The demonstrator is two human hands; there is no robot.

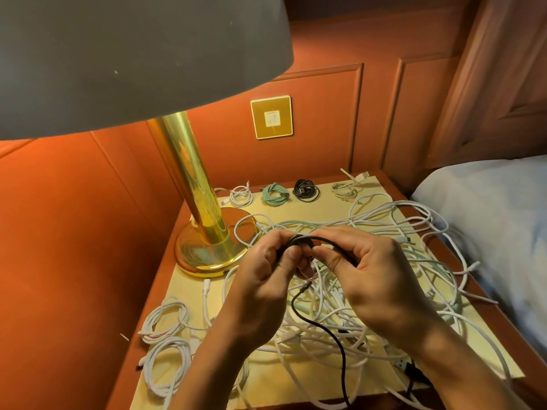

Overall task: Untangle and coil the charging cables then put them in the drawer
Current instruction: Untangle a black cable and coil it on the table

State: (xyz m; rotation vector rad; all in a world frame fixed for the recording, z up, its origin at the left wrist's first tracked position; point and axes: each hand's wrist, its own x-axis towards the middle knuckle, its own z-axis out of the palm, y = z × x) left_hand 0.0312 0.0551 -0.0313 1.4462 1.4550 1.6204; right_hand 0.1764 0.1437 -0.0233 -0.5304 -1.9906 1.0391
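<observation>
My left hand (268, 275) and my right hand (367, 273) meet above the nightstand, both pinching a black cable (319, 327). A small loop of it shows between my fingers, and its loose tail hangs down toward the front edge. Under my hands lies a big tangle of white and mint cables (384, 232). Along the back edge sit several coiled cables: a white coil (241, 196), a mint coil (275, 194), a black coil (306, 190) and a pale coil (344, 190). Two white coils (165, 344) lie at the front left. No drawer is in view.
A brass lamp (204, 232) with a wide grey shade (118, 54) stands at the nightstand's back left. A gold wall switch plate (271, 117) is on the orange panelling. A bed with pale bedding (488, 220) borders the nightstand (319, 210) on the right.
</observation>
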